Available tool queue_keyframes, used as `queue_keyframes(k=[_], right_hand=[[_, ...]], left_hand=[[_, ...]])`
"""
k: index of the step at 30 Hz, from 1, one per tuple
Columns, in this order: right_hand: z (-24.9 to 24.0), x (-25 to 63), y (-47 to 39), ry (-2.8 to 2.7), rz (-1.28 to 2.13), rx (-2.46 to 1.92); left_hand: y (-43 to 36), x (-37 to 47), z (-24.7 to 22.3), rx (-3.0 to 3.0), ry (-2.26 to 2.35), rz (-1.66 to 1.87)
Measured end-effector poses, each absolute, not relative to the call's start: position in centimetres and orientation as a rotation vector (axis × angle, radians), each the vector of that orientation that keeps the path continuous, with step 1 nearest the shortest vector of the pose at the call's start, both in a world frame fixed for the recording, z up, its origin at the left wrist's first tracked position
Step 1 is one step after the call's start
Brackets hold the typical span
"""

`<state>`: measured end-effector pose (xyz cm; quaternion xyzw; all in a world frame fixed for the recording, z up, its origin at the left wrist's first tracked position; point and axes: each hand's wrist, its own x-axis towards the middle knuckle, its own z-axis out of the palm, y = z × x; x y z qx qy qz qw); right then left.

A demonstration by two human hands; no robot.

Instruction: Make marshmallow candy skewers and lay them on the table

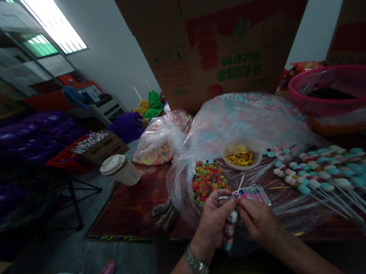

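My left hand (211, 218), with a metal watch at the wrist, is closed around a marshmallow skewer (228, 233). Its candy end hangs down below my fingers and its white stick (241, 184) points up. My right hand (259, 219) is closed, its fingertips pinching the skewer where stick and candy meet. Whether a small tie sits in that pinch is hidden. Just behind my hands lie printed cards (256, 195) in a fanned stack. A round tub (259, 160) of gold twist ties (240, 159) stands farther back, and colourful ring candies (208, 179) lie left of it.
Finished-looking marshmallow skewers (330, 169) lie in rows on the right. A big clear bag of marshmallows (240, 121) fills the back, before a tall carton (217, 44). Leftward are a lidded cup (121, 169), grey gloves (165, 212) and a candy bag (158, 144). A pink basin (331, 88) stands at right.
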<state>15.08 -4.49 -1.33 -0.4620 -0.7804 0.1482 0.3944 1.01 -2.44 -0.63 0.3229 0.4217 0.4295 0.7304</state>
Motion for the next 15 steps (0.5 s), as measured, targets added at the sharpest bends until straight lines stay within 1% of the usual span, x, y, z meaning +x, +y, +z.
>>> queue_keyframes(k=[2, 5, 8, 9, 10, 12, 13, 14, 15], right_hand=[[-1.1, 15.8, -4.1, -2.077, 0.147, -1.134], [0.1, 16.8, -3.7, -2.044, -0.024, -1.171], [1.1, 16.5, -4.2, -2.079, -0.204, -1.119], [1.2, 16.1, -4.5, -2.120, -0.175, -1.069], [1.3, 15.7, -4.8, -2.135, -0.055, -1.051], [1.4, 15.2, -5.0, -2.018, 0.309, -1.138], [1.5, 15.1, -5.0, -1.901, 0.447, -1.224], [1.7, 15.0, -5.0, -1.784, 0.542, -1.299], [1.9, 14.9, -5.0, -1.700, 0.604, -1.344]], left_hand=[[-2.5, 1.2, -0.8, 0.874, 1.008, 0.982], [-2.6, 1.1, -0.3, 1.009, 1.162, 1.048], [-2.0, 0.4, 1.9, 0.812, 1.112, 0.821], [-1.7, -0.2, 2.9, 0.733, 1.022, 0.764], [-1.4, -0.8, 4.0, 0.673, 0.907, 0.743], [-0.8, -2.3, 5.8, 0.715, 0.692, 0.960], [-0.7, -3.0, 6.4, 0.788, 0.634, 0.991], [-0.6, -3.4, 6.5, 0.895, 0.617, 0.911], [-0.8, -3.6, 6.4, 1.021, 0.656, 0.730]])
